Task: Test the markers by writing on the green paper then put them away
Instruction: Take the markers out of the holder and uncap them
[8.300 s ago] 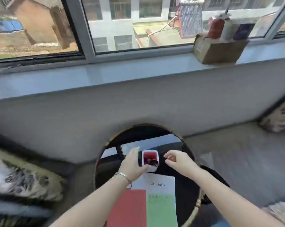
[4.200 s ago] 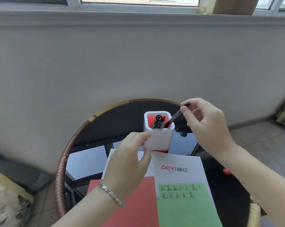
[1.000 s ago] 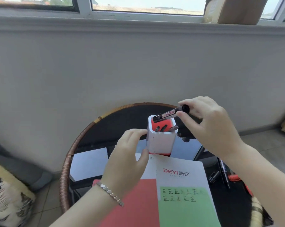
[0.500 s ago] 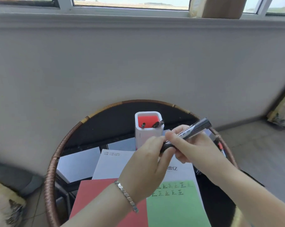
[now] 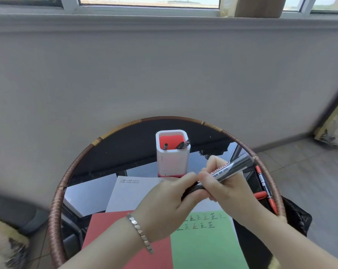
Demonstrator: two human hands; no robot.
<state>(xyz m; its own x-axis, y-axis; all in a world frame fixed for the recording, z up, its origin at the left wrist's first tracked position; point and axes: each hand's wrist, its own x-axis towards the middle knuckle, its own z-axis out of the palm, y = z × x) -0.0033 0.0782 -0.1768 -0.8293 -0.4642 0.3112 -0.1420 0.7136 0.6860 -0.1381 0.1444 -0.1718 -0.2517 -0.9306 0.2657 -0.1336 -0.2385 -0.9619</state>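
Note:
A black and grey marker point(image 5: 225, 170) slants above the papers. My right hand point(image 5: 227, 188) grips its barrel and my left hand point(image 5: 167, 202) pinches its lower, capped end. Below them lies the green paper point(image 5: 205, 243), with two rows of written characters near its top. A white pen holder point(image 5: 172, 155) with a red inside stands behind the hands on the round table point(image 5: 90, 150), with three markers in it.
A red sheet point(image 5: 109, 226) lies left of the green paper, and white sheets point(image 5: 131, 193) lie under both. Red and black markers point(image 5: 264, 186) lie at the table's right edge. A wall stands close behind the table. Cushions sit at far left and far right.
My right hand drew a marker out of the holder and brought it down over the papers. My left hand left the holder and took hold of the marker's lower end.

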